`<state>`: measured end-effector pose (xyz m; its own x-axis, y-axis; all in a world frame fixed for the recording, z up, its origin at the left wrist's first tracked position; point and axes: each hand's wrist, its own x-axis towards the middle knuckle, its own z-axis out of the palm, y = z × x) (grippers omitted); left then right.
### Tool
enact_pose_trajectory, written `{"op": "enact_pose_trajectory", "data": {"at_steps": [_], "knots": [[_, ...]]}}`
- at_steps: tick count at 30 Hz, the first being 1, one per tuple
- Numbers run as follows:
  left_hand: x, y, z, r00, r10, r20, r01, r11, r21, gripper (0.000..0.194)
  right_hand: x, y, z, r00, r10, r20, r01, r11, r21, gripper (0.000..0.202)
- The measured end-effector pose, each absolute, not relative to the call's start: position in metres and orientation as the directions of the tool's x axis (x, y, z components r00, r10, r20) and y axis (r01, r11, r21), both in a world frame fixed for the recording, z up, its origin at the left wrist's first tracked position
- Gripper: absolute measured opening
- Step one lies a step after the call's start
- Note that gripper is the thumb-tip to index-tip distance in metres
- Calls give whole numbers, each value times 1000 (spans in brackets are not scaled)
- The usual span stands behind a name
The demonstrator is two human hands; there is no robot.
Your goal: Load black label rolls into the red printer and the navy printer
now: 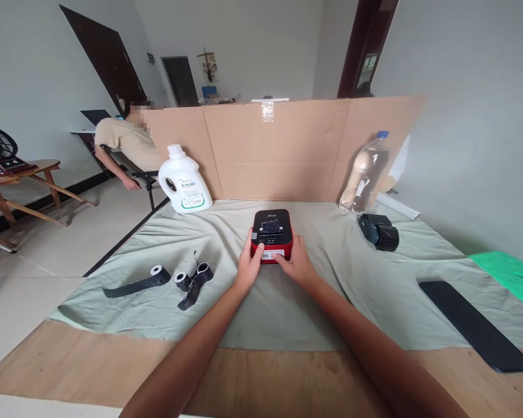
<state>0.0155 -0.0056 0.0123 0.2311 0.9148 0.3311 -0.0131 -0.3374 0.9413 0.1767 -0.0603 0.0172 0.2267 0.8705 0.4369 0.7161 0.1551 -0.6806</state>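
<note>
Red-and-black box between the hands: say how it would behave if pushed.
The red-and-black box looks rigid, given its smooth, straight-edged shell. Squat and flat-topped, it would probably slide rather than tip. The wrinkled cloth beneath might bunch and drag.

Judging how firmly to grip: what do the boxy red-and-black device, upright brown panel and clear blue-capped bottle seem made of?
Boxy red-and-black device: probably hard plastic; smooth, rounded corners.
Upright brown panel: likely cardboard; matte, with straight fold lines.
Clear blue-capped bottle: apparently plastic; glossy highlights, brown showing through.
</note>
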Motion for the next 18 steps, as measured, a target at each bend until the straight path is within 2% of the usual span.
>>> {"op": "enact_pose_trajectory", "data": {"at_steps": [8,18], "knots": [[17,3,7,325,882,342,-39,-349,936,64,176,-62,1,297,818,492,715,152,-683,91],[19,2,1,326,892,314,-4,-331,944,70,177,-61,-9,307,766,566,711,211,-671,90]]}}
